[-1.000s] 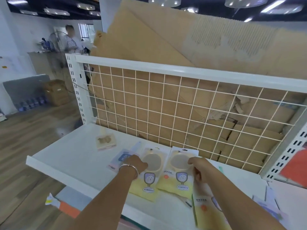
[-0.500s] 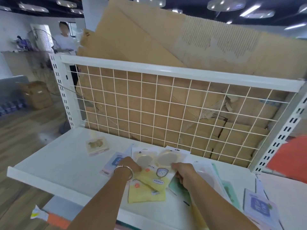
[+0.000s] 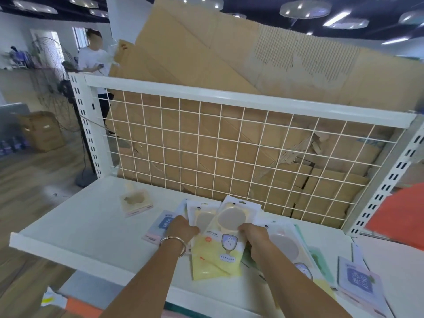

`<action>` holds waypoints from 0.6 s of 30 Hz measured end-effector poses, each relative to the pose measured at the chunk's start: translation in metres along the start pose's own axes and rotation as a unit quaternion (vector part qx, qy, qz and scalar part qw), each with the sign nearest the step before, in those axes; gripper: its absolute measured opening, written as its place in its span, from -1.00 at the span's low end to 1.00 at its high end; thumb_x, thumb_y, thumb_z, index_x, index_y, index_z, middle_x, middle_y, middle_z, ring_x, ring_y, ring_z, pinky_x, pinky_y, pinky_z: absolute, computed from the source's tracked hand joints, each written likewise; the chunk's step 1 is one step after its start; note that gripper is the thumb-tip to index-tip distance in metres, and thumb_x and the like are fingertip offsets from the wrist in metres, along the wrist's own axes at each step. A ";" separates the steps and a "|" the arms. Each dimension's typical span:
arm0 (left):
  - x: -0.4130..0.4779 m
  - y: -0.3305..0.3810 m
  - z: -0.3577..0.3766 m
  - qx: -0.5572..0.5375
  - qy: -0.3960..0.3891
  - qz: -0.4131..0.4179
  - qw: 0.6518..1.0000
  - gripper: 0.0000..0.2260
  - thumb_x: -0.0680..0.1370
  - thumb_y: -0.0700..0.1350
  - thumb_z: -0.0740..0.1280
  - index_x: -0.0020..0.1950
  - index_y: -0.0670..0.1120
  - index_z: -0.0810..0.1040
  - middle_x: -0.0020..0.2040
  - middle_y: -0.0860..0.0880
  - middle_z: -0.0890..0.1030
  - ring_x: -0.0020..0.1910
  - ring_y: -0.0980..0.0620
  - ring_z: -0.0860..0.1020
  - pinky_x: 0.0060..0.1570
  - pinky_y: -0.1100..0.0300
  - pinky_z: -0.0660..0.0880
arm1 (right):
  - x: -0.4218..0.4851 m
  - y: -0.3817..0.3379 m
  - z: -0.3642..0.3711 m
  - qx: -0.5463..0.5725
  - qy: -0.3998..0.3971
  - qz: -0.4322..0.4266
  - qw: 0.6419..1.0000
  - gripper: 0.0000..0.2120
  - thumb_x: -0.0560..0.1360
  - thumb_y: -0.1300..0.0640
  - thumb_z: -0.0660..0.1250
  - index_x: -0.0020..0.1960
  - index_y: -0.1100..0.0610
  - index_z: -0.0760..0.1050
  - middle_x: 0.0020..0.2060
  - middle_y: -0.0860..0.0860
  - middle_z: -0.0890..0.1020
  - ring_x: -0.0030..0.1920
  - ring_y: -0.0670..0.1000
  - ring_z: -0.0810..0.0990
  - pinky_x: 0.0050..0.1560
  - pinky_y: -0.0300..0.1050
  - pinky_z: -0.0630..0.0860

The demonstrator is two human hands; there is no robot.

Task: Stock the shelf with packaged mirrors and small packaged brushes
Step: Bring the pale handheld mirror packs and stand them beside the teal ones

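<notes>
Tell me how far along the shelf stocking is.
Early. One small beige packaged brush lies alone on the white metal shelf. Left hand and right hand are stacking yellow packaged mirrors. Lilac packets at right remain loose.

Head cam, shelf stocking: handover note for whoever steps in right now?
Left hand: grip on the left edge of the yellow mirror packs, which overlap mid-shelf.
Right hand: grip on the top pack's right edge.
More mirror packs lie fanned to the right; blue-label packs at the far right and left of the hands; one small brush pack sits alone at back left.
Done: goods are on the white shelf.
Left: square the overlapping packs into tidy rows.
</notes>
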State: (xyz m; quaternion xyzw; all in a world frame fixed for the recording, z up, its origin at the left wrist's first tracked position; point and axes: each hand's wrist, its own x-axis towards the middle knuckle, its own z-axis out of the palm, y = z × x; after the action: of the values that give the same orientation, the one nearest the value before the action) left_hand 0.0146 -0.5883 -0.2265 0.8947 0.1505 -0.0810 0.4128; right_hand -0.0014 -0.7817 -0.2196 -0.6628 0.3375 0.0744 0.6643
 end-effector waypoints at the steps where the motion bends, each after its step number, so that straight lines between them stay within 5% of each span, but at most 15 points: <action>1: 0.000 -0.002 0.001 0.003 0.002 -0.001 1.000 -0.76 0.42 -0.08 0.43 -0.19 -0.14 0.38 -0.21 -0.09 0.47 -0.17 -0.06 0.47 -0.17 0.18 0.38 | -0.001 0.000 0.000 -0.004 -0.004 0.000 1.000 -0.89 0.39 0.24 0.36 -0.13 0.23 0.45 -0.14 0.22 0.59 -0.13 0.20 0.58 -0.13 -0.03 0.51; 4: 0.000 -0.001 0.000 0.007 -0.012 -0.009 1.000 -0.73 0.43 0.00 0.42 -0.28 -0.12 0.40 -0.30 -0.05 0.47 -0.24 -0.02 0.49 -0.22 0.19 0.37 | -0.002 0.002 0.000 -0.021 -0.005 -0.002 1.000 -0.87 0.36 0.24 0.36 -0.13 0.25 0.45 -0.18 0.20 0.53 -0.19 0.15 0.50 -0.18 -0.06 0.40; 8: 0.002 0.001 0.003 -0.007 -0.024 -0.009 1.000 -0.59 0.39 -0.02 0.45 0.10 -0.22 0.48 0.00 -0.15 0.56 -0.04 -0.10 0.54 -0.18 0.18 0.41 | -0.003 0.004 -0.001 -0.062 -0.012 -0.008 0.998 -0.79 0.37 0.22 0.35 -0.03 0.28 0.49 -0.18 0.20 0.53 -0.20 0.16 0.51 -0.18 -0.08 0.41; 13: 0.004 0.006 0.004 0.029 -0.022 -0.009 0.999 -0.68 0.40 -0.01 0.41 0.02 -0.20 0.52 0.07 -0.18 0.60 -0.01 -0.12 0.56 -0.08 0.14 0.47 | -0.009 0.005 0.000 -0.094 -0.024 -0.025 0.995 -0.75 0.38 0.21 0.32 0.03 0.27 0.47 -0.15 0.19 0.52 -0.22 0.13 0.49 -0.23 -0.12 0.38; 18: 0.003 0.013 0.011 0.060 -0.017 -0.047 0.997 -0.47 0.36 0.12 0.42 0.20 -0.16 0.48 0.22 -0.17 0.52 0.20 -0.13 0.49 0.13 0.11 0.50 | -0.016 0.001 -0.002 -0.105 -0.035 -0.037 0.993 -0.87 0.45 0.23 0.28 -0.02 0.24 0.42 -0.22 0.12 0.44 -0.31 0.04 0.41 -0.33 -0.17 0.29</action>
State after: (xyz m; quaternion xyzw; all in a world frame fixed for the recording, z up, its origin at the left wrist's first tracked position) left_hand 0.0220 -0.6040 -0.2251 0.9082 0.1805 -0.1243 0.3564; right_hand -0.0148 -0.7782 -0.2116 -0.7381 0.2801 0.1080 0.6043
